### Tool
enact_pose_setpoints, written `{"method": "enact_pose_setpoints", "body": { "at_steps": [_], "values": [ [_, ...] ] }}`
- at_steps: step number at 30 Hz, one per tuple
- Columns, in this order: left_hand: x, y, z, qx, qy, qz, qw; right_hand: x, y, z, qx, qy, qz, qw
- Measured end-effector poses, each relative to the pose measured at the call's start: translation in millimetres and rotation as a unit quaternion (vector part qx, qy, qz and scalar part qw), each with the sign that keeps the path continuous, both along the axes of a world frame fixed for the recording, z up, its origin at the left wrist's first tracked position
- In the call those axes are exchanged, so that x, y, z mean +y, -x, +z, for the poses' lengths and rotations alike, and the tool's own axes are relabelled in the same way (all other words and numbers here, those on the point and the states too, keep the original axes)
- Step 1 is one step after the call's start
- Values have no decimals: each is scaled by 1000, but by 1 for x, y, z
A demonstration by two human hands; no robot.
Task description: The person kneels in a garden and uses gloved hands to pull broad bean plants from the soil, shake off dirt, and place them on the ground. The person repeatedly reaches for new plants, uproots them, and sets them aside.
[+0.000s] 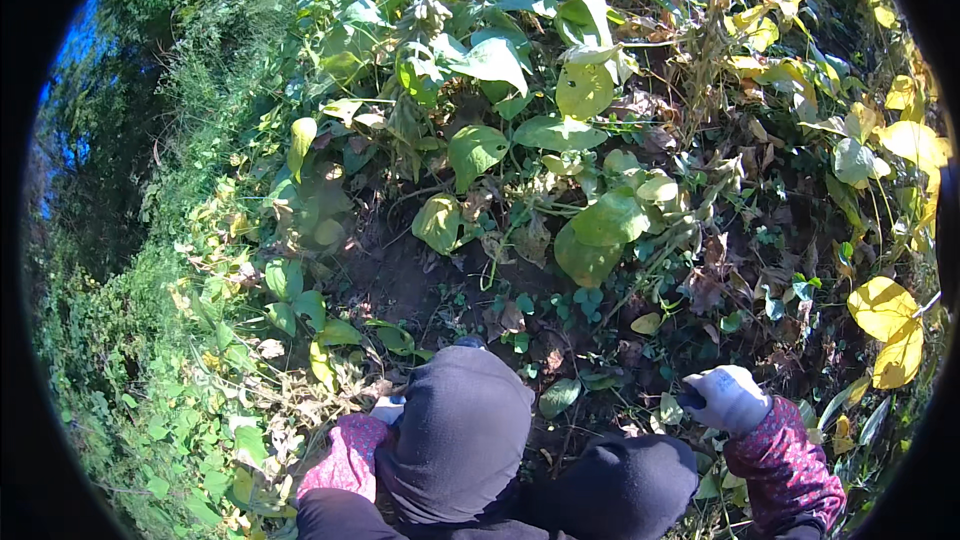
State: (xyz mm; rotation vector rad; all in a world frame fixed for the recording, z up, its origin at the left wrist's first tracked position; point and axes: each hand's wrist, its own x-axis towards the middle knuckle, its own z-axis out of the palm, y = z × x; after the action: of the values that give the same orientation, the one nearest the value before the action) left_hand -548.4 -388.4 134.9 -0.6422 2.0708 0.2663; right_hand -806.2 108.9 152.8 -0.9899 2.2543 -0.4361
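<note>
My right hand (726, 399), in a pale work glove below a red patterned sleeve, is curled around a dark object, perhaps a tool handle, whose kind I cannot tell. It is beside my right knee, above low weeds and leaf litter. Only a bit of my left hand (388, 409), also gloved, shows next to my left knee; the knee hides its fingers. Dry, pale plant stalks and leaves (315, 397) lie close to that hand. In front of me grow bean plants with broad green leaves (611, 217) and fuzzy pods (427, 15).
Bare dark soil (390, 262) shows between the plants. Large yellow leaves (889, 330) hang at the right. An upright brown stalk with pods (705, 52) stands at the upper right. Dense green undergrowth (210, 90) fills the left side.
</note>
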Motion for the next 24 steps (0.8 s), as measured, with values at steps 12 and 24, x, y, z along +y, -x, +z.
{"method": "enact_pose_setpoints", "body": {
  "at_steps": [12,24],
  "values": [
    [-79,310,7,442,84,-211,868,-299,79,11,-88,218,196,952],
    [-168,300,-110,231,154,-122,953,-383,148,-68,349,57,35,935]
  ]
}}
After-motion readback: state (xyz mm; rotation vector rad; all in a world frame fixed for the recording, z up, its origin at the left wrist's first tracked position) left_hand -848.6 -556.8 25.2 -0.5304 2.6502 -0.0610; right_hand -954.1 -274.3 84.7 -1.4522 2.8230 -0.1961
